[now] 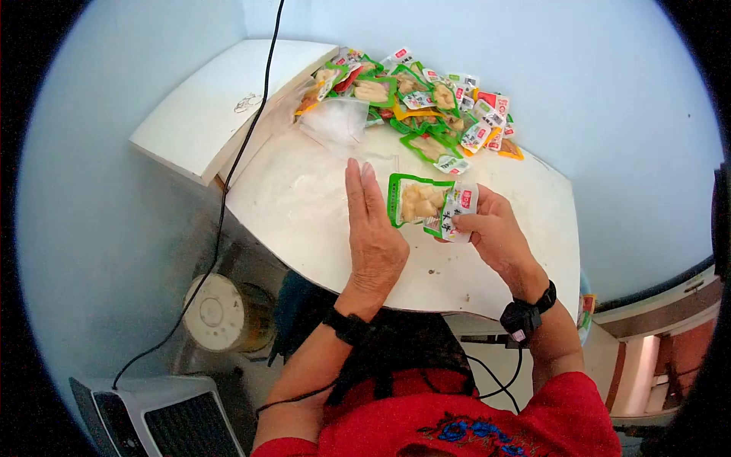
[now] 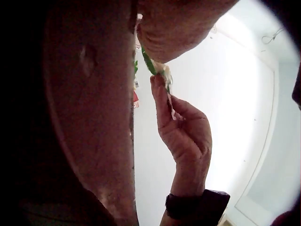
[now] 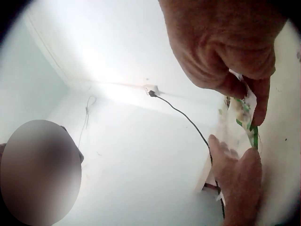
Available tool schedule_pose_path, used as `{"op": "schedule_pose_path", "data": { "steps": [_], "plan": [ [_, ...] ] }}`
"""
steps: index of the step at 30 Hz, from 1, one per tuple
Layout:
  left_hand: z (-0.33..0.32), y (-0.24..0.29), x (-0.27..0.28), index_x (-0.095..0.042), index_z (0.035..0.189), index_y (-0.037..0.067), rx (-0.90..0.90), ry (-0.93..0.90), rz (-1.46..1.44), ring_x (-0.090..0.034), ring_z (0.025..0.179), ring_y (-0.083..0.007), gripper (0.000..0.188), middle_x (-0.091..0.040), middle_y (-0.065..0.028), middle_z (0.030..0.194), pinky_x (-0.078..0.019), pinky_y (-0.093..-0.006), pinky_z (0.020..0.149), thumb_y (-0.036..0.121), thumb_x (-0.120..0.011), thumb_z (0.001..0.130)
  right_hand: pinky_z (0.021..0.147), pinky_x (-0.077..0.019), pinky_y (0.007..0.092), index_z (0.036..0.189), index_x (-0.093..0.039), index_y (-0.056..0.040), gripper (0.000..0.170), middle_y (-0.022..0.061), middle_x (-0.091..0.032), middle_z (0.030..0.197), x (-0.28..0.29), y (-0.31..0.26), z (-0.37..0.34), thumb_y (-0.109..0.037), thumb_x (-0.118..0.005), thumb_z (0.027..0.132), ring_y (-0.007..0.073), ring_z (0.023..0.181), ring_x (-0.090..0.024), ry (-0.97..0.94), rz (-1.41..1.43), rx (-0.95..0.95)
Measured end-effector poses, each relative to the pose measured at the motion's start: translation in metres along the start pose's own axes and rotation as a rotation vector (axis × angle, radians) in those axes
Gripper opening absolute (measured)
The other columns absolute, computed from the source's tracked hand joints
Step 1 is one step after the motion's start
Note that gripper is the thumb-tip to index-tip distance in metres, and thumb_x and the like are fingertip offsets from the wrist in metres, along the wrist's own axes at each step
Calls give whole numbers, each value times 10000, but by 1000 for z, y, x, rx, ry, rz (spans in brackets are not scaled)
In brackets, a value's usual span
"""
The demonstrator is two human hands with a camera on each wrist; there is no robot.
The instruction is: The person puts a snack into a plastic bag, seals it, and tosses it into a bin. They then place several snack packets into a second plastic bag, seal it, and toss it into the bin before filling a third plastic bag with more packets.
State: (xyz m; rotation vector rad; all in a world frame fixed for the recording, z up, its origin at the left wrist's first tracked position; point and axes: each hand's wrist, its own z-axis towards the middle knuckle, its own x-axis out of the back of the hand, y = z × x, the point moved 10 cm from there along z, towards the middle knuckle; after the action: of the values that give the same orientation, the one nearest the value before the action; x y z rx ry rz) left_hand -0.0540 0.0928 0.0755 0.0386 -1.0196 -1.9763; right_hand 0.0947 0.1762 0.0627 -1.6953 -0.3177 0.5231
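In the head view my right hand [image 1: 499, 232] pinches a small snack packet [image 1: 420, 202] by its white printed end, thumb on top. The packet has a green border and a clear window showing pale chunks of food. Just left of it my left hand [image 1: 377, 247] is held up with its fingers straight, the fingertips pointing to the back of the table. In the right wrist view the left hand [image 3: 237, 181] is close to the packet's green edge [image 3: 255, 136]. The left wrist view shows the right hand [image 2: 186, 127] gripping the packet from the side.
A pile of similar packets [image 1: 426, 99] lies at the back of the white table [image 1: 304, 221], against the wall. A clear plastic bag [image 1: 335, 122] is beside it. A black cable [image 1: 247, 137] hangs at the left, above a round stool [image 1: 213, 312].
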Motion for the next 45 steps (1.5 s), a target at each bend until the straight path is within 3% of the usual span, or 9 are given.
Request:
{"op": "schedule_pose_path", "data": {
  "steps": [10, 16, 19, 25, 28, 31, 34, 38, 45],
  "plan": [
    [-6, 7, -15, -238, 1441, -70, -111, -100, 21, -218, 1403, -472, 807, -185, -309, 1518, -216, -488, 1162, -156, -427, 662, 906, -530, 362, 1237, -493, 55, 393, 150, -625, 1169, -49, 23, 31, 92, -510, 846, 240, 1007, -649, -172, 211, -116],
    [-6, 11, -14, -273, 1438, -53, -119, -134, 50, -221, 1403, -474, 790, -210, -300, 1515, -152, -565, 1153, -122, -481, 679, 780, -565, 336, 1199, -519, 18, 261, 124, -615, 1125, -83, 42, 55, -5, -485, 941, 225, 938, -645, -241, 343, -237],
    [-7, 8, -16, -286, 1436, -48, -127, -117, -10, -223, 1404, -468, 787, -220, -291, 1516, -166, -541, 1157, -119, -501, 682, 700, -565, 322, 1156, -545, -5, 206, 95, -623, 1036, -86, 72, 71, -94, -471, 985, 195, 864, -631, -235, 427, -356],
    [-5, 10, -14, -292, 1434, -45, -93, -136, 16, -243, 1404, -445, 795, -232, -272, 1522, -198, -502, 1159, -132, -515, 675, 727, -544, 270, 1039, -545, -52, 196, 47, -601, 982, -116, 73, 70, -241, -502, 1010, 128, 858, -602, -539, 553, -282],
    [-6, 7, -16, -296, 1432, -41, -75, -142, 46, -255, 1402, -437, 800, -247, -270, 1515, -210, -497, 1158, -134, -503, 665, 582, -519, 296, 1023, -603, -27, 185, 63, -624, 892, -106, 73, 66, -198, -566, 961, 150, 754, -590, -267, 343, -351],
    [-4, 8, -11, -310, 1427, -36, -97, -110, 30, -265, 1398, -436, 794, -265, -271, 1507, -217, -494, 1158, -135, -485, 659, 706, -535, 274, 1077, -549, -44, 189, 27, -596, 1007, -93, 71, 82, -196, -580, 969, 104, 836, -588, -336, 14, -206],
    [-3, 10, -12, -325, 1420, -32, -55, -136, 5, -277, 1390, -443, 783, -283, -275, 1497, -219, -490, 1158, -140, -465, 657, 703, -524, 276, 1077, -584, -13, 182, 38, -613, 1021, -79, 58, 95, -147, -586, 954, 102, 798, -570, -285, -278, 80],
    [-6, 11, -14, -334, 1415, -35, -129, -93, 24, -284, 1389, -440, 775, -290, -271, 1497, -219, -482, 1160, -140, -460, 657, 663, -511, 321, 999, -607, 76, 218, 103, -648, 929, -80, 64, 91, -116, -624, 898, 138, 815, -578, -206, -44, 149],
    [-5, 10, -12, -335, 1412, -50, -96, -116, 57, -288, 1389, -436, 776, -278, -271, 1504, -238, -466, 1157, -141, -461, 651, 702, -516, 268, 1038, -634, 26, 193, 49, -648, 938, -91, 66, 93, -133, -591, 937, 106, 794, -572, -378, -341, 268]
  ]
}}
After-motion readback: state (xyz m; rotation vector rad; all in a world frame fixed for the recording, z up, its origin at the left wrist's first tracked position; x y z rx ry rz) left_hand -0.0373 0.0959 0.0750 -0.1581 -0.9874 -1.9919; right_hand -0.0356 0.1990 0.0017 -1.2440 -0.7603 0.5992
